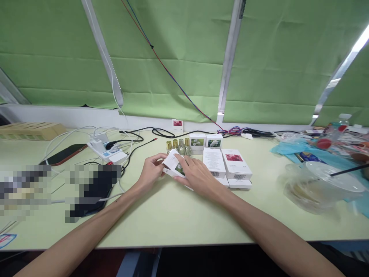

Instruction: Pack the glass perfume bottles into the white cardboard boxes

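Observation:
My left hand [151, 170] and my right hand [198, 176] both grip a small white carton [176, 165] with a flower picture, held just above the pale green table [178, 219]. The carton's flap looks open. Right behind it stand several small glass bottles [178, 146] with gold caps. To the right lie stacked white cartons [227, 165], one with a red flower print, and two more upright cartons [205, 143] stand behind them.
A power strip [105, 151] with white and black cables sits at the left, beside a dark phone [65, 154]. A clear plastic lidded bowl [319, 186] and blue plastic clutter [302, 152] fill the right. A tiny carton [177, 125] stands by the wall.

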The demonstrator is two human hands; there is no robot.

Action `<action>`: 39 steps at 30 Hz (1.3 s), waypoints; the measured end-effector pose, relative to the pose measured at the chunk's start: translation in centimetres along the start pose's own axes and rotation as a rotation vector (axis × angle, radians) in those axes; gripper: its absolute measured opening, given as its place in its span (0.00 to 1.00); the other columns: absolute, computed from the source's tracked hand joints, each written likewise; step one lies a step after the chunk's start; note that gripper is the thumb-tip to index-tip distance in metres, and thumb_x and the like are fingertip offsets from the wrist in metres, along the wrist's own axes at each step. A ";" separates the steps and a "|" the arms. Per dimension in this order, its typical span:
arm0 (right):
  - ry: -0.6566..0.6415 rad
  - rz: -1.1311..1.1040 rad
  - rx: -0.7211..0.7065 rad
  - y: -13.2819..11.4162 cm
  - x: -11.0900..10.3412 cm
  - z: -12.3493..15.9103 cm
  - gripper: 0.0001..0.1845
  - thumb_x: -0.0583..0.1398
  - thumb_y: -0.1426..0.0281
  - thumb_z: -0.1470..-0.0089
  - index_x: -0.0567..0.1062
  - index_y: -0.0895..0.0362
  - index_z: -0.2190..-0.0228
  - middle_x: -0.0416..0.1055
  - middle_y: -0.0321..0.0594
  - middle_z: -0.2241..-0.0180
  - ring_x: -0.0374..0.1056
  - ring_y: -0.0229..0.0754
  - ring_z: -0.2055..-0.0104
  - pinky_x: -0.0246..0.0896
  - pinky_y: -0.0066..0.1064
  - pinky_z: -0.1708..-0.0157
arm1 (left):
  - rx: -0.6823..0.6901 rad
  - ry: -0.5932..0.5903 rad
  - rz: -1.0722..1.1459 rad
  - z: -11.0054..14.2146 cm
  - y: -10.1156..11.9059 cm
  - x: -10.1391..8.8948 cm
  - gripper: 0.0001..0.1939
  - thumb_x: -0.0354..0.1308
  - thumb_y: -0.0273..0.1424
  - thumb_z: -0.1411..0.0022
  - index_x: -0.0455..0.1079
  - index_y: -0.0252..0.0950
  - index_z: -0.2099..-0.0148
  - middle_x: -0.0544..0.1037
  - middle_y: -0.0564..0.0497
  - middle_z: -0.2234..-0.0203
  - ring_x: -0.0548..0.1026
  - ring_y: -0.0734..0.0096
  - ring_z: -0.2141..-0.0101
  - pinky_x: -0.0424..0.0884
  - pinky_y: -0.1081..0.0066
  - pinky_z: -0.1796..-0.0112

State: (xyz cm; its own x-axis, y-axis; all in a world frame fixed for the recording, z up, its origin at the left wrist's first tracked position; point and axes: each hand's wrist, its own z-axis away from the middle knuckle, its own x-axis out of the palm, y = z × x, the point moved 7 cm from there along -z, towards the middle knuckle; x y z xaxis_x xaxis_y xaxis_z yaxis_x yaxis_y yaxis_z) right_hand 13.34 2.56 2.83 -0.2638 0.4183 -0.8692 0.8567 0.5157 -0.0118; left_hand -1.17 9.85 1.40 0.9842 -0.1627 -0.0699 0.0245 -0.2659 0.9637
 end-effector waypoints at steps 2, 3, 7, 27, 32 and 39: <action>0.001 -0.003 0.014 0.0 0.0 0.0 0.36 0.57 0.55 0.33 0.54 0.59 0.33 0.71 0.57 0.46 0.73 0.58 0.50 0.73 0.49 0.54 | 0.005 -0.002 -0.011 0.1 0.3 0.1 0.12 0.56 0.26 0.59 0.78 0.34 0.70 0.78 0.51 0.75 0.67 0.76 0.81 0.60 0.77 0.83; 0.004 -0.004 0.022 0.1 0.0 0.0 0.36 0.57 0.56 0.33 0.54 0.59 0.33 0.71 0.56 0.47 0.73 0.58 0.50 0.73 0.49 0.54 | 0.008 -0.004 -0.015 0.1 0.4 0.2 0.10 0.58 0.27 0.58 0.77 0.34 0.70 0.78 0.51 0.75 0.67 0.76 0.80 0.60 0.77 0.83; 0.013 0.001 0.063 0.2 -0.2 0.0 0.35 0.57 0.56 0.33 0.54 0.57 0.33 0.71 0.57 0.46 0.74 0.58 0.50 0.73 0.48 0.55 | 0.034 -0.030 -0.038 0.4 0.9 0.5 0.07 0.66 0.32 0.52 0.78 0.34 0.70 0.79 0.49 0.68 0.70 0.75 0.77 0.61 0.78 0.83; 0.012 0.025 0.033 0.3 -0.3 0.0 0.34 0.55 0.56 0.32 0.55 0.59 0.33 0.71 0.56 0.47 0.74 0.57 0.52 0.73 0.47 0.55 | 0.043 -0.110 -0.100 0.1 0.5 0.6 0.11 0.69 0.37 0.50 0.80 0.35 0.66 0.78 0.49 0.65 0.67 0.76 0.76 0.62 0.77 0.82; 0.022 0.013 -0.009 0.2 -0.3 0.1 0.34 0.55 0.56 0.31 0.54 0.58 0.33 0.71 0.56 0.47 0.73 0.56 0.52 0.73 0.47 0.56 | 0.030 -0.137 -0.118 -0.2 0.5 0.4 0.08 0.63 0.30 0.53 0.80 0.35 0.68 0.77 0.50 0.69 0.66 0.77 0.77 0.62 0.78 0.82; 0.011 -0.016 -0.029 -0.1 -0.4 0.2 0.34 0.56 0.57 0.32 0.55 0.58 0.33 0.71 0.56 0.46 0.73 0.57 0.50 0.72 0.48 0.52 | 0.041 -0.150 -0.154 -0.2 1.0 0.4 0.09 0.59 0.28 0.56 0.79 0.36 0.71 0.76 0.50 0.68 0.68 0.75 0.76 0.62 0.79 0.82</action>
State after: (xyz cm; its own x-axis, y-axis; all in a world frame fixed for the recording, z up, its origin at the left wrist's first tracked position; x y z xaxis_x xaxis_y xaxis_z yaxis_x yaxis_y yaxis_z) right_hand 13.47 2.22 3.08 -0.2823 0.4175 -0.8637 0.8393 0.5435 -0.0115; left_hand -0.72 9.72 2.39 0.9322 -0.2555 -0.2563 0.1627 -0.3366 0.9275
